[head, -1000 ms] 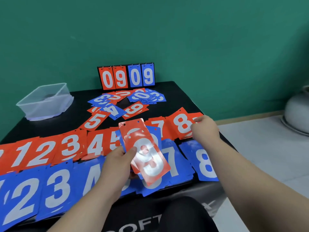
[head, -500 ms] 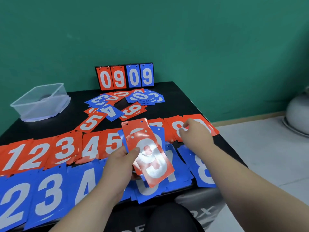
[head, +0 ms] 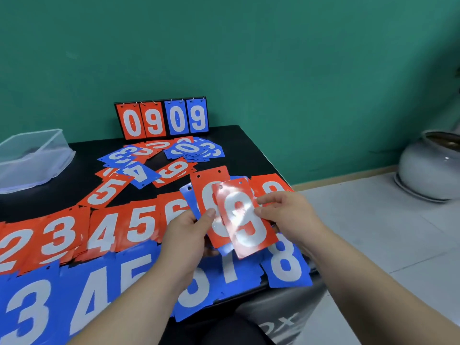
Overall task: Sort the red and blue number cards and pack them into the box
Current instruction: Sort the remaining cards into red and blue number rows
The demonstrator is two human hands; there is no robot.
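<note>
Held fan: red and blue cards, raised over the rows; red 9 card glossy, tilted, foremost;
Red row: flat, overlapping, numbers ascending;
Blue row: flat, nearest edge;
Loose pile: mixed colours, scattered behind;
Box: clear plastic, open, far left

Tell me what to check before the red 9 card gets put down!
1. Right hand pinches the red 9 card: ok.
2. Left hand grips the other cards: ok.
3. Free spot at the right end of the red row: cannot tell, the hands cover it.
4. Loose pile by the scoreboard sorted by colour: not ok, red and blue are mixed.
5. Clear box open, no lid on it: ok.
</note>
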